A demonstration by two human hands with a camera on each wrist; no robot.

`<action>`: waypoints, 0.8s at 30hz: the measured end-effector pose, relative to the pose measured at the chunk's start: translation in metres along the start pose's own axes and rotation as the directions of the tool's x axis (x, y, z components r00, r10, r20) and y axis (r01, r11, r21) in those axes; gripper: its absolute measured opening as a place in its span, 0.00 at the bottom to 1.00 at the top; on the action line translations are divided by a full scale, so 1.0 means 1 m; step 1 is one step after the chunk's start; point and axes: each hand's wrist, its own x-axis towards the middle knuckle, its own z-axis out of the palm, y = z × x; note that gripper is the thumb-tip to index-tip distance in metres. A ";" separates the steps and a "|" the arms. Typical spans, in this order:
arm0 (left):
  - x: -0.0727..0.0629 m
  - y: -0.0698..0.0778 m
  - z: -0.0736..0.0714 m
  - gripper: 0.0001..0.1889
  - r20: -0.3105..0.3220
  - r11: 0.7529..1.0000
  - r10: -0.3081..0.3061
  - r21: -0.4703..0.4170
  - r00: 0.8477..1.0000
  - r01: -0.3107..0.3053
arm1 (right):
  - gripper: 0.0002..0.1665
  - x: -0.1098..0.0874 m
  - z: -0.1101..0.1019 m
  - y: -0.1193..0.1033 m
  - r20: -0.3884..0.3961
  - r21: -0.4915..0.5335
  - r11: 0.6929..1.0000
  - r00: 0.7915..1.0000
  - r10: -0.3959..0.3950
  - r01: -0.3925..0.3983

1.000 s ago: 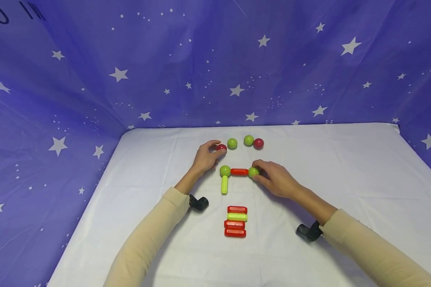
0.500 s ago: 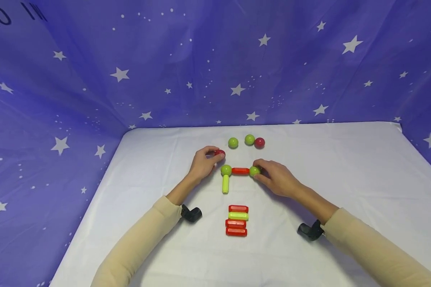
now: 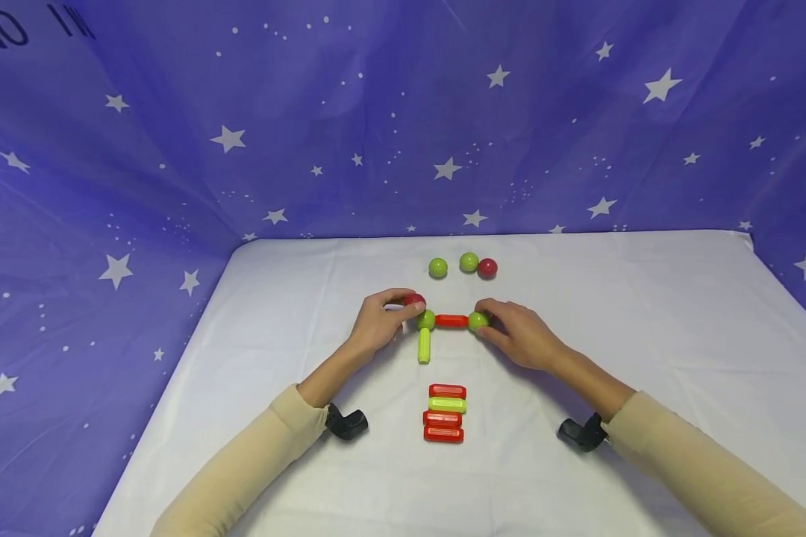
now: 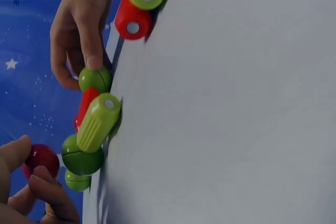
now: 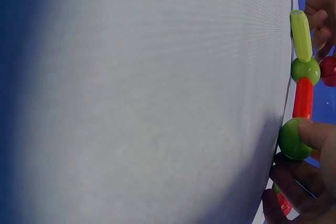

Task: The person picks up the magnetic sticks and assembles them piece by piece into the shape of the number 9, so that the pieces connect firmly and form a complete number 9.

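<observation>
My left hand [image 3: 378, 322] pinches a red ball [image 4: 41, 161] between thumb and fingers, just behind and left of a green ball [image 3: 427, 320]. That green ball joins a yellow-green rod [image 3: 424, 347], pointing toward me, and a red rod [image 3: 451, 321], running right. At the red rod's other end is a second green ball [image 5: 295, 140], which my right hand [image 3: 520, 334] holds with thumb and fingers. The joined pieces lie on the white table. In the left wrist view the red ball sits beside the corner green ball.
Loose at the back of the white table [image 3: 611, 298] are a green ball [image 3: 438, 268], another green ball [image 3: 469, 262] and a red ball [image 3: 487, 268]. Nearer me, several red rods [image 3: 442, 434] and one yellow-green rod [image 3: 447, 405] lie in a stack of rows. A purple starry cloth [image 3: 376, 112] hangs behind.
My left hand has brought the red ball from the back row toward me, up to the corner green ball. The right hand keeps its hold on the other green ball.
</observation>
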 end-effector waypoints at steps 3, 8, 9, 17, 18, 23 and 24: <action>-0.005 0.001 -0.001 0.18 0.016 0.999 0.011 -0.037 1.000 -0.011 | 0.20 0.000 0.000 0.000 0.001 -0.002 1.000 1.000 0.004 -0.004; -0.016 0.002 -0.005 0.19 0.075 0.998 -0.013 -0.060 0.997 0.018 | 0.21 0.000 0.000 0.000 0.001 -0.003 1.000 1.000 0.000 0.000; -0.018 0.003 -0.006 0.19 0.092 0.998 -0.022 -0.058 0.996 0.027 | 0.21 0.000 0.000 0.000 0.002 -0.005 1.000 1.000 -0.001 0.001; -0.034 0.007 -0.007 0.26 0.197 0.998 -0.054 -0.019 0.979 0.059 | 0.22 0.000 0.000 0.000 0.006 -0.009 1.000 1.000 0.011 -0.011; -0.036 0.007 -0.007 0.26 0.215 0.999 -0.050 -0.008 0.975 0.053 | 0.22 0.000 0.000 0.000 0.006 -0.009 1.000 1.000 0.012 -0.012; -0.046 0.005 -0.006 0.23 0.313 0.995 -0.016 0.096 0.950 -0.014 | 0.22 -0.001 0.000 0.000 0.007 -0.010 1.000 1.000 0.019 -0.019; -0.048 0.004 -0.006 0.22 0.328 0.993 -0.010 0.118 0.945 -0.031 | 0.22 -0.001 0.000 0.000 0.007 -0.011 1.000 1.000 0.020 -0.020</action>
